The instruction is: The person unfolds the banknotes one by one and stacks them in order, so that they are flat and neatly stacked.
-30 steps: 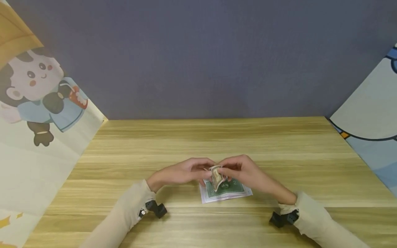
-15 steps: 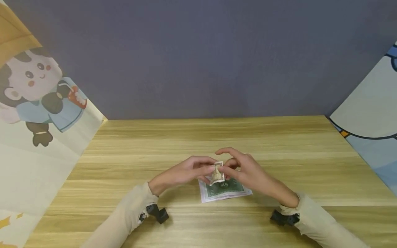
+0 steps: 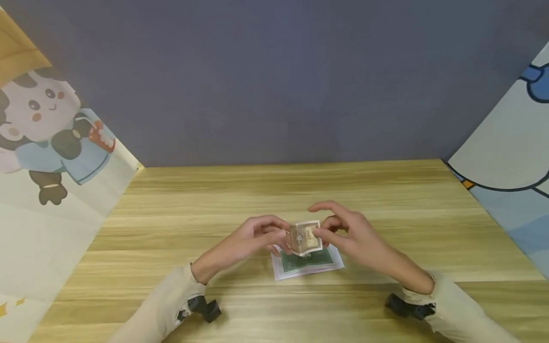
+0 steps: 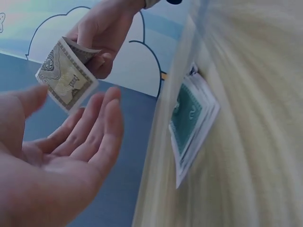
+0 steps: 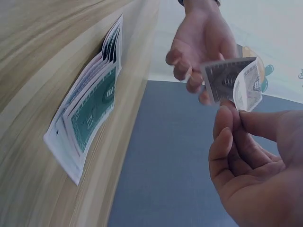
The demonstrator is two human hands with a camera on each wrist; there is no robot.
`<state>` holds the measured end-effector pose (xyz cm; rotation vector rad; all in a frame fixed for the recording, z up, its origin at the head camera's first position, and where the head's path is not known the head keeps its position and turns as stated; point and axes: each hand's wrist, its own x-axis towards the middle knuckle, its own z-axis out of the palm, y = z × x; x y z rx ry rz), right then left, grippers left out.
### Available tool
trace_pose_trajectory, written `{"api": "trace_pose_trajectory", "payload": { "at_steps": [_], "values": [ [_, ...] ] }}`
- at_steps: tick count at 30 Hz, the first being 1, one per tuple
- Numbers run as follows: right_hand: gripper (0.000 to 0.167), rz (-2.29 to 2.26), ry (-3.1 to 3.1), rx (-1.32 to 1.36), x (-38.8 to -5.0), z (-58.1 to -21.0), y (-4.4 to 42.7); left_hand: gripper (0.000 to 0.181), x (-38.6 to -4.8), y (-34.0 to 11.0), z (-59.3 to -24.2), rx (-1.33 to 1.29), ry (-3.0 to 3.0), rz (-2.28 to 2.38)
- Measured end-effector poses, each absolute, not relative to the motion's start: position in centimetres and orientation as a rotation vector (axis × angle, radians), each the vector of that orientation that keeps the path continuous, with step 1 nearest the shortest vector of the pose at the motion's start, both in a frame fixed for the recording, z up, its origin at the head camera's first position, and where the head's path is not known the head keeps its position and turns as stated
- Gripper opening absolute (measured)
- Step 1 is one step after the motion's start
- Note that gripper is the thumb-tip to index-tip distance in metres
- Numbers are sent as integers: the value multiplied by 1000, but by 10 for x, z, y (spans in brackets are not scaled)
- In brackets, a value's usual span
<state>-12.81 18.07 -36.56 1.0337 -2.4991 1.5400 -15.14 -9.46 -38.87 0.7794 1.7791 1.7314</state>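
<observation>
A small tan-and-brown paper note [image 3: 303,238], creased across its middle, is held above the table. My right hand [image 3: 358,236] pinches its right edge between thumb and curled fingers, with the index finger lifted away. My left hand [image 3: 253,240] is at the note's left edge, thumb and fingers spread around it; in the left wrist view the left hand [image 4: 66,146] looks loose, its fingers apart from the note. Below both hands lies a stack of paper play notes [image 3: 306,271] with a green one on top. The note hides the stack's far part.
The stack's sheets fan slightly apart in the right wrist view, the green note [image 5: 92,111] uppermost. A wooden table [image 3: 206,190] extends around the hands to a dark grey-blue back panel [image 3: 274,81]. Cartoon-printed panels [image 3: 51,119] stand at the sides.
The note has unfolded wider and turned flatter to view. My right hand has moved right with its edge and lifted its index finger. My left hand has shifted slightly left.
</observation>
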Motion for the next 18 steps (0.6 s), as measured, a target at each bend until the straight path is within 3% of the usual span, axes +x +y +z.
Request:
{"api": "trace_pose_trajectory", "payload": {
  "at_steps": [7,18],
  "values": [
    [40,1548,-2539,988,-124,-365,192,19,-143,-100,-391,755,1947,1792],
    [36,1426,-2666,962,-136,-381,203,11,-148,-99,-397,745,2110,1670]
  ]
}}
